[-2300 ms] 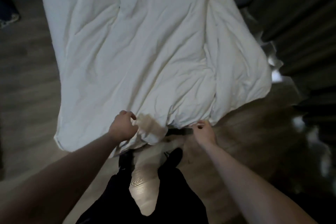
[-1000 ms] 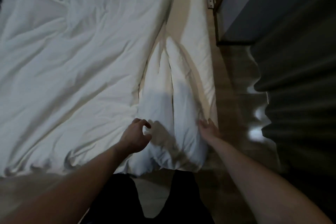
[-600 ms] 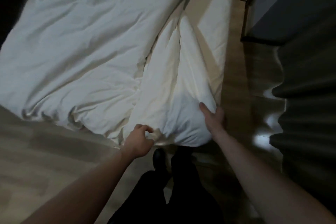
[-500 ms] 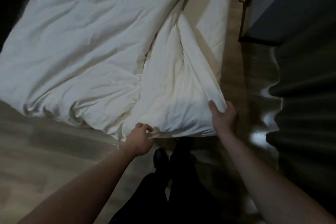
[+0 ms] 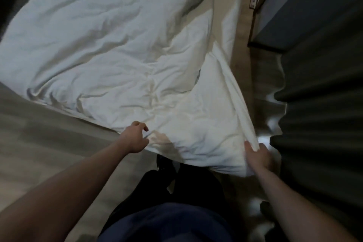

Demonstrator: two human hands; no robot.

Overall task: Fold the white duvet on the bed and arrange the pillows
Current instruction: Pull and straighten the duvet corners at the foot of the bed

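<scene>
I stand at the near end of the bed [image 5: 224, 31]. The white duvet [image 5: 121, 49] lies spread and rumpled across it. My left hand [image 5: 135, 139] and right hand [image 5: 257, 157] each pinch its near edge. Best I pull both corners taut and level before folding.

Dim wood floor [image 5: 39, 133], perhaps curtain [image 5: 324, 124].

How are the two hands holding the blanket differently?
The left hand grips the white duvet along its near edge; the right hand holds its corner. The left hand's fingers curl over the top; the right hand's thumb lies along the fabric, near the dark curtain. Both hold the same duvet.
</scene>
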